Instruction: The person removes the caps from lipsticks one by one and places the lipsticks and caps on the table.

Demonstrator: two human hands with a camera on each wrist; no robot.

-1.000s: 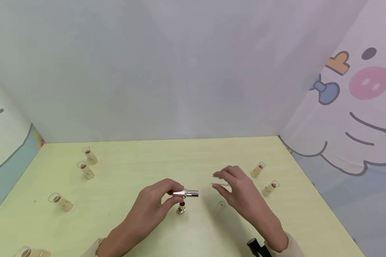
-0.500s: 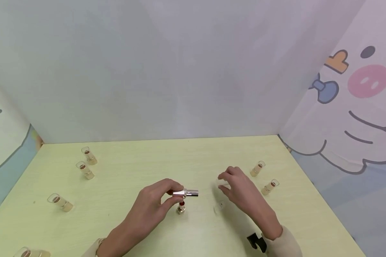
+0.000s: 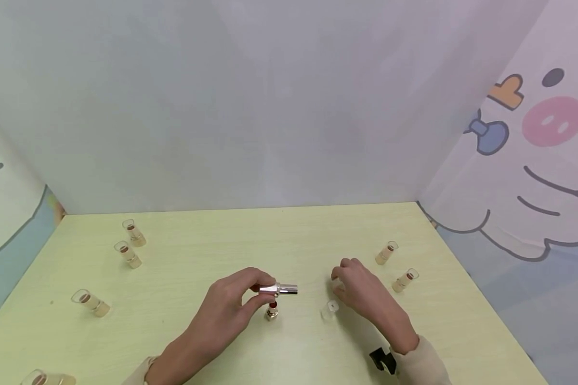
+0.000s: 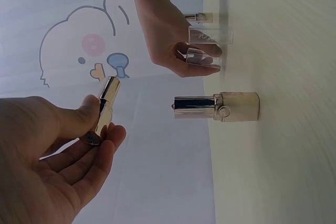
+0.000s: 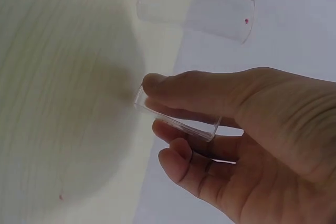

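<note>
My left hand pinches an uncapped lipstick between thumb and fingers, its silver end pointing right in the head view. Beneath it, a second uncapped lipstick stands upright on the table, with a red tip. To the right, my right hand is low at the tabletop. Its thumb and fingers grip a clear lipstick cap, seen in the right wrist view and mostly hidden by the hand in the head view. Another clear cap stands on the table just left of that hand.
Capped lipsticks stand on the pale yellow table: two at the right, one of them here, and several along the left, including one near the front corner. A grey-white wall panel rises behind the table.
My right hand has carried the clear cap down and slightly right, toward the tabletop beside the standing cap. The left hand and its lipstick have stayed in place.
</note>
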